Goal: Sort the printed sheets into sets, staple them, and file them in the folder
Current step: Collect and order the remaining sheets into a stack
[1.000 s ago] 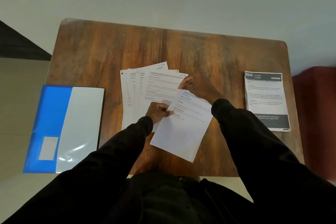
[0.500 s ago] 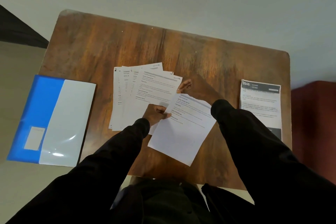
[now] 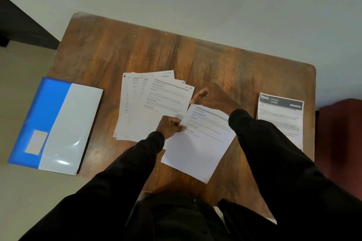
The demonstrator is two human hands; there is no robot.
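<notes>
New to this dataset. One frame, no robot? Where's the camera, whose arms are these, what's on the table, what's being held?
No machine here: a person works with bare hands, in black sleeves. The only camera sits on their head and looks down, so the arms enter from the bottom edge. On the wooden table lie a closed blue and white folder at the left, fanned printed sheets in the middle, and a dark-headed printout at the right. The left hand pinches the left edge of a single sheet, which overlaps the fan's lower right. The right hand, fingers curled, seems to hold that sheet's top corner.
</notes>
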